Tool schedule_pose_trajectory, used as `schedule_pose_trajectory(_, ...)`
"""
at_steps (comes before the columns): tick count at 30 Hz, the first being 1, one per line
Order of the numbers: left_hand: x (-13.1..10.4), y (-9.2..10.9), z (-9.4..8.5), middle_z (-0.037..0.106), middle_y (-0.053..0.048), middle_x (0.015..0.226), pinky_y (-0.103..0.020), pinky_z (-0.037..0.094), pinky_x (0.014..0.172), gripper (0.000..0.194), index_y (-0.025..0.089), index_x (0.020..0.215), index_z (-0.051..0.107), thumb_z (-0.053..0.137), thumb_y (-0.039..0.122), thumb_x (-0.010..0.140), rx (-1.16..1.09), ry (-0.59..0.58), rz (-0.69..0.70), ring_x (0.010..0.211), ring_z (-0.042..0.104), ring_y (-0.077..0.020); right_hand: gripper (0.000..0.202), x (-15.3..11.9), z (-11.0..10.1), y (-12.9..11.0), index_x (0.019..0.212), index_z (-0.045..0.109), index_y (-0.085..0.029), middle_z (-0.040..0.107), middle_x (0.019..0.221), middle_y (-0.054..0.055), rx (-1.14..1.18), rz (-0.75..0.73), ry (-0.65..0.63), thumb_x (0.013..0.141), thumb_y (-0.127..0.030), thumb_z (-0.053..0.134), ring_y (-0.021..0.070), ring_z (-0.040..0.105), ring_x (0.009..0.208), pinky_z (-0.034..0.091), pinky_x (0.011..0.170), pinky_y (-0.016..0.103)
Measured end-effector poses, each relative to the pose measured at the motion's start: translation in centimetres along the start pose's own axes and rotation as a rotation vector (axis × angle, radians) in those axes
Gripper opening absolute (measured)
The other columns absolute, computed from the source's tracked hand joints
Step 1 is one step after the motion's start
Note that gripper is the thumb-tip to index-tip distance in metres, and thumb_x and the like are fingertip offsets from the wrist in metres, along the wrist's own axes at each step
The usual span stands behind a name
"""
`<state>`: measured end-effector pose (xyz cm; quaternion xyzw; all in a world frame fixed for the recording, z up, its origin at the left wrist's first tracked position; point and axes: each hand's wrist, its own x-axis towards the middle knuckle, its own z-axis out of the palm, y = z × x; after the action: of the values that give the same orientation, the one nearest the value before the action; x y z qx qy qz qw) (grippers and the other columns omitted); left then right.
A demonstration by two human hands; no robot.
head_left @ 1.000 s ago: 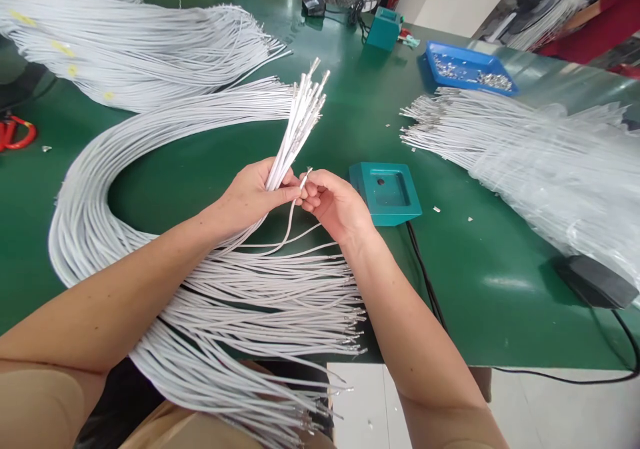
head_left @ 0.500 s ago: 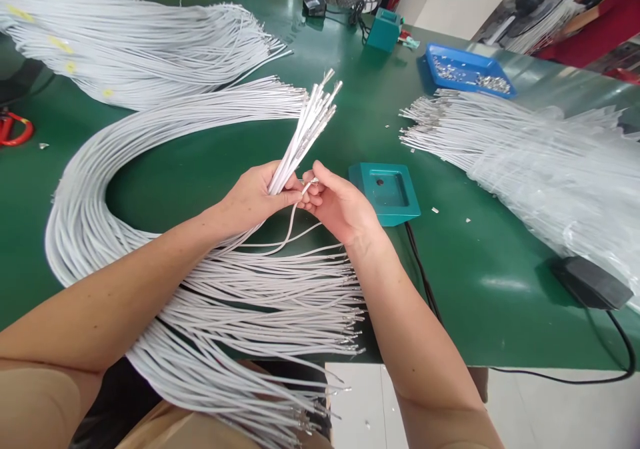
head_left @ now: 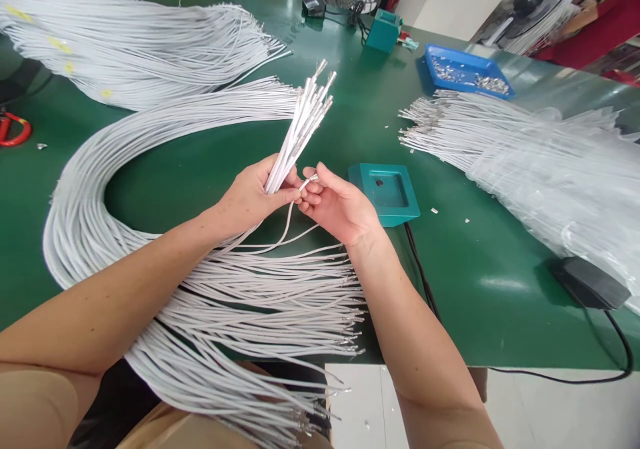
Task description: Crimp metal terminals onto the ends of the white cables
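My left hand (head_left: 257, 189) is closed around a bundle of white wires (head_left: 303, 126), whose metal-tipped ends point up and away from me. Between its thumb and fingers a single white wire (head_left: 290, 219) also runs toward my other hand. My right hand (head_left: 340, 202) pinches that wire's end, where a small metal piece (head_left: 312, 178) shows at the fingertips. Below my wrists a large spread of white wires (head_left: 280, 302) lies over the table's near edge. They curve round at the left, and their far ends (head_left: 260, 96) lie behind my hands.
On the green table (head_left: 460, 262) a teal block (head_left: 410, 202) stands right of my hands. Bagged wires (head_left: 520, 149), a blue tray (head_left: 430, 56) of small metal pieces and a black pedal-like box (head_left: 590, 282) lie right. Another wire pile (head_left: 150, 42) and red-handled scissors (head_left: 20, 131) are left.
The bundle in my left hand has shifted slightly left and up. My right fingertips have moved a little on the single wire's end. Both hands keep their hold.
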<state>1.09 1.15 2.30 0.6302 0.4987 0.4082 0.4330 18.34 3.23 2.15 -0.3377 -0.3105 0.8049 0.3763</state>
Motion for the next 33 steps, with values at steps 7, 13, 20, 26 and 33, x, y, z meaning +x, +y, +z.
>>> schedule_pose_trajectory(7,0.0,-0.2,0.0,0.072,-0.005,0.102,-0.032,0.056,0.089,0.035,0.019,0.113,0.066,0.071,0.031,0.081,-0.033,-0.060,0.037,0.097,0.069,-0.0199,0.025,0.0,-0.2,0.0,0.073,0.067,-0.021,0.050,0.060,-0.006,0.022,-0.017,-0.063,0.070,-0.041,0.083,0.0097,0.051,0.064,0.047,0.075,0.028)
schedule_pose_trajectory(13,0.0,-0.4,-0.2,0.070,-0.005,0.106,-0.027,0.057,0.071,0.048,0.023,0.129,0.063,0.071,0.030,0.082,-0.090,-0.108,0.000,0.080,0.066,-0.0156,0.030,0.0,-0.3,0.1,0.067,0.063,-0.019,0.059,0.069,-0.003,-0.036,-0.068,-0.041,0.073,-0.043,0.081,0.0108,0.058,0.069,0.050,0.076,0.028)
schedule_pose_trajectory(20,0.1,-0.3,-0.2,0.069,-0.005,0.093,-0.025,0.054,0.063,0.050,0.021,0.132,0.061,0.069,0.029,0.084,-0.126,-0.142,0.004,0.073,0.064,-0.0142,0.036,0.0,-0.3,0.1,0.063,0.057,-0.020,0.049,0.059,-0.006,-0.049,-0.048,-0.064,0.070,-0.044,0.083,0.0113,0.058,0.067,0.052,0.074,0.027)
schedule_pose_trajectory(26,0.2,-0.1,-0.2,0.068,-0.004,0.089,-0.025,0.055,0.062,0.043,0.020,0.125,0.065,0.070,0.028,0.083,-0.110,-0.129,-0.010,0.071,0.064,-0.0136,0.023,-0.3,0.1,0.1,0.073,0.069,-0.018,0.061,0.066,-0.003,-0.183,-0.166,0.109,0.069,-0.036,0.083,0.0093,0.058,0.062,0.054,0.070,0.026)
schedule_pose_trajectory(33,0.2,-0.1,-0.3,0.070,-0.003,0.087,-0.022,0.048,0.051,0.049,0.021,0.124,0.064,0.075,0.033,0.077,-0.087,-0.068,-0.057,0.072,0.069,-0.0177,0.015,-0.7,0.9,0.1,0.076,0.073,-0.020,0.069,0.075,-0.001,-0.398,-0.343,0.209,0.075,-0.035,0.075,0.0111,0.061,0.069,0.054,0.074,0.028)
